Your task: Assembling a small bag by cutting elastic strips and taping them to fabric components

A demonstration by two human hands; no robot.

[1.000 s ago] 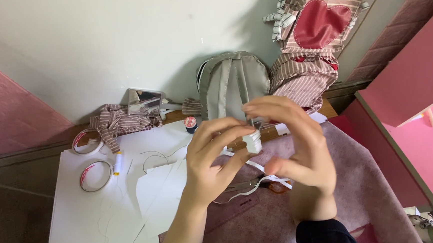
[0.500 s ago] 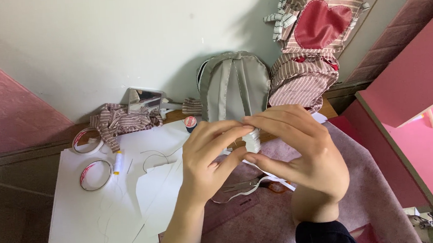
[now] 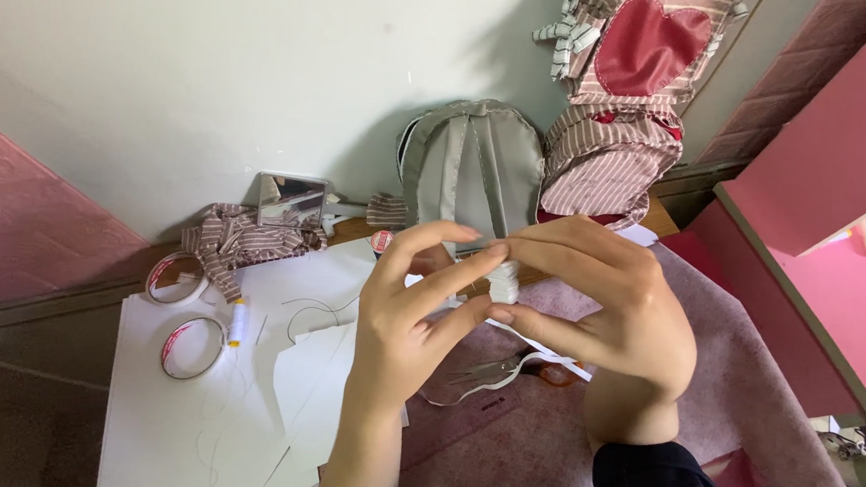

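A small white piece of fabric (image 3: 504,285) is pinched in midair over the table, with a white strip (image 3: 550,347) trailing from it. The left hand (image 3: 412,305) and the right hand (image 3: 607,308) both close fingertips on it (thumbs underneath). Below lie scissors (image 3: 521,368) on mauve cloth (image 3: 743,395); beside them, white paper (image 3: 193,419), tape rolls (image 3: 192,348), and a grey backpack (image 3: 470,161) behind.

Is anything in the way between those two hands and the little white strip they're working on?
Nothing visible is. The left hand and right hand already pinch the white strip between their fingertips, raised above the scissors and the white paper.
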